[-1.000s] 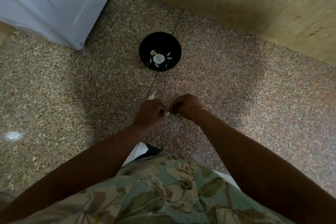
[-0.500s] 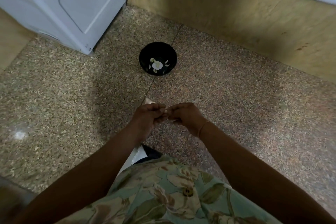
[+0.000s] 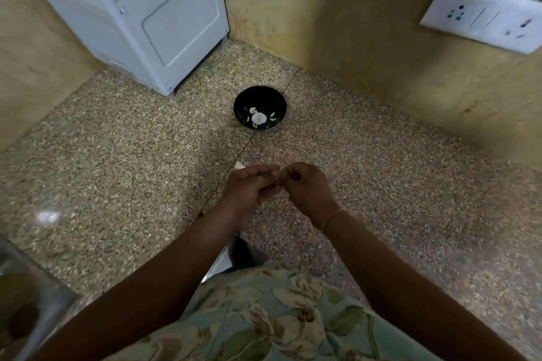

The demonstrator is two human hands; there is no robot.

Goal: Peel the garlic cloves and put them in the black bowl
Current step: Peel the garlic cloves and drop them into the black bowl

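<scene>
Granite worktop [image 3: 117, 170], with a black bowl [image 3: 243, 102] near its back corner holding a few peeled cloves [image 3: 259, 119]. Mid-worktop, the left hand [image 3: 249, 190] and right hand [image 3: 308, 187] meet, fingertips pinching a clove that is mostly hidden. It is probably light, firm and papery-skinned, so best nipped at its tip.
</scene>
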